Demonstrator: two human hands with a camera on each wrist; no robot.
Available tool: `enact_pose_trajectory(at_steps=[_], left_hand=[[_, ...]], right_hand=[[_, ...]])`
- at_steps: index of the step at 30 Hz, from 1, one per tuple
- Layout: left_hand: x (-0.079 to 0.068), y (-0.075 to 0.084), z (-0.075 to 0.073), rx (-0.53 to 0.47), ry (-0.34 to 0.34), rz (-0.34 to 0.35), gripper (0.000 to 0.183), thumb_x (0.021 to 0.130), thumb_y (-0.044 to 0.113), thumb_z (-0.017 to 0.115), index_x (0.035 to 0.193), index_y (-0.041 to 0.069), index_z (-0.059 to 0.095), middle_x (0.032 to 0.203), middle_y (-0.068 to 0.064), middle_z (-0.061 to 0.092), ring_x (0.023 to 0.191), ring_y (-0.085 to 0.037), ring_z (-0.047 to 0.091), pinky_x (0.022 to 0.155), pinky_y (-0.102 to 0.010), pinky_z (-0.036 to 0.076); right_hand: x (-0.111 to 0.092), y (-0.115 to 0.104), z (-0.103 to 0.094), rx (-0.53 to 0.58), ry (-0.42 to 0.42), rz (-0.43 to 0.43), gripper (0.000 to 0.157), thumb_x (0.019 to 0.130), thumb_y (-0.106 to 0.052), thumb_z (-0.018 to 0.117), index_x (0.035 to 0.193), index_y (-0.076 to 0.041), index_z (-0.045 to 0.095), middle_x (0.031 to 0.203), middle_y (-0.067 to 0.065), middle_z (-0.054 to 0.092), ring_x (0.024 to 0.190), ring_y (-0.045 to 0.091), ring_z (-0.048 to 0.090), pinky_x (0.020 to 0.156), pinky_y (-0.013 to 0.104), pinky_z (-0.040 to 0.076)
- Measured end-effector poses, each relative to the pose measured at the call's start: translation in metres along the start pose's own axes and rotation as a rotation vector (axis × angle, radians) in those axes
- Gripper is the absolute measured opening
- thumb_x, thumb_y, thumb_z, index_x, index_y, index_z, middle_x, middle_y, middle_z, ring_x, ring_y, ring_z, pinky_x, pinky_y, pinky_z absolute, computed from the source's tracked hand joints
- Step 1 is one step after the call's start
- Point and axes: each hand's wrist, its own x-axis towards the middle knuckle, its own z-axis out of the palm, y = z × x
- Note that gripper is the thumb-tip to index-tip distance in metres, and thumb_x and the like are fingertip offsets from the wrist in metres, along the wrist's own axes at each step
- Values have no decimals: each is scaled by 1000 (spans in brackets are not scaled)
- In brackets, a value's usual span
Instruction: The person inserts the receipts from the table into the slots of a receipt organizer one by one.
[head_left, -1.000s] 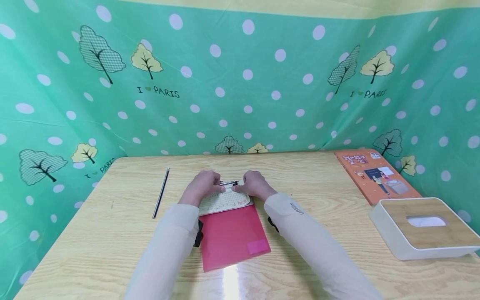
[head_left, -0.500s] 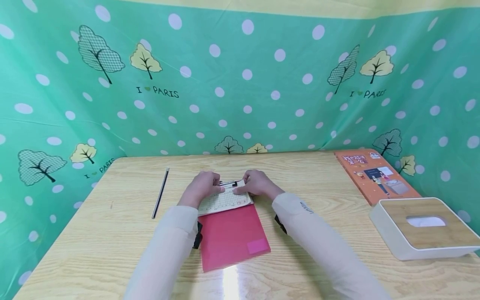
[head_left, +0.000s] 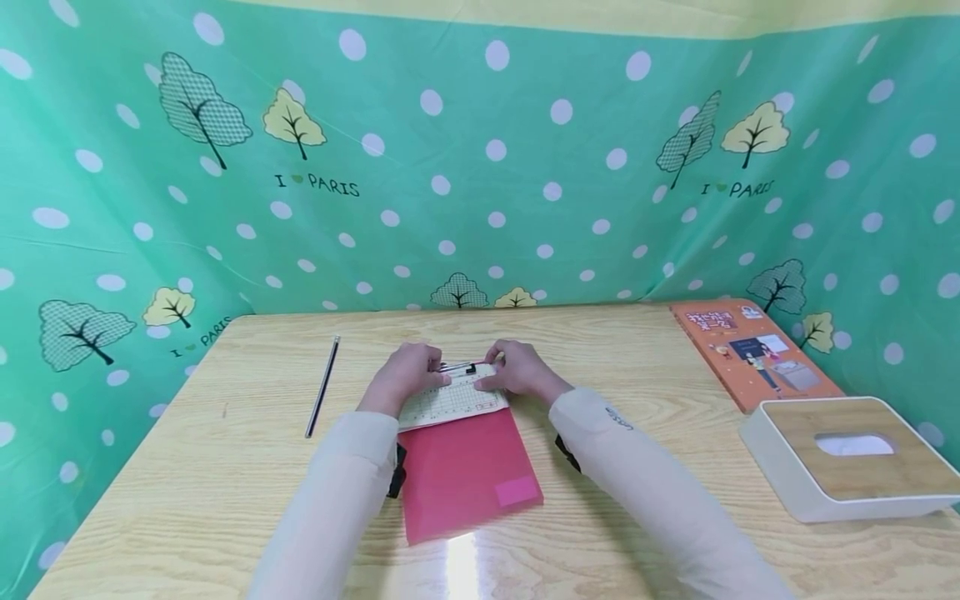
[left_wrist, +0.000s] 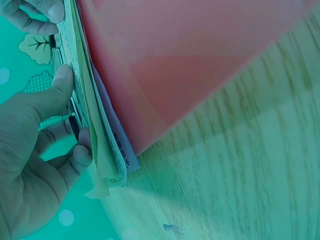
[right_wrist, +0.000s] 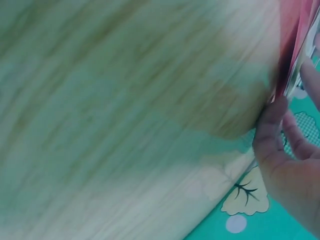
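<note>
A red folder [head_left: 472, 479] lies on the table with a stack of grid-printed papers [head_left: 453, 402] over its far part. Along the far edge of the stack runs a metal clip [head_left: 454, 367] with black ends. My left hand [head_left: 403, 377] grips the far left edge, thumb on the papers by the clip and fingers curled behind. At the far right corner my right hand [head_left: 519, 371] pinches the papers, thumb on top. In the left wrist view, the left hand [left_wrist: 37, 150] has its fingertips at the clip's black end, and loose sheet edges [left_wrist: 107, 145] fan out beside it.
A dark pencil [head_left: 322, 387] lies on the table left of the folder. To the right are an orange book [head_left: 750, 350] and a white tissue box [head_left: 847, 450] with a wooden lid. A green polka-dot curtain [head_left: 480, 167] hangs behind the table.
My right hand and forearm have shifted slightly to the right. The right corner of the papers, earlier curled, lies flatter and farther right. My left hand has stayed almost in place.
</note>
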Motion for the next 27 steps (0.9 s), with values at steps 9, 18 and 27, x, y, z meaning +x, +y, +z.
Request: enact_pose_trajectory(at_steps=[9,18,27], left_hand=[[0,4,-1,12,-7,-19,36,92,20,77,71,9,49,71,-3,41,70,-19,42,68,-32,36],[-1,2,0,16,1,-13,34,92,19,77,73,8,51,72,-4,44,70,-19,44,68,-33,38],[-3,4,0,20,18,0,36,91,19,79,72,8,50,72,-4,43,71,-20,43,68,-33,37]], right_hand=[[-4,-6,0,-50,69,77,37,80,-23,89,95,-2,63,87,8,58,74,16,51,65,27,43],[-3,0,-1,141,44,85,29,83,-15,86,98,-1,65,87,7,64,74,15,58,67,26,49],[-2,8,-12,229,-1,130,16,86,-15,82,88,0,78,69,3,68,60,11,58,62,23,52]])
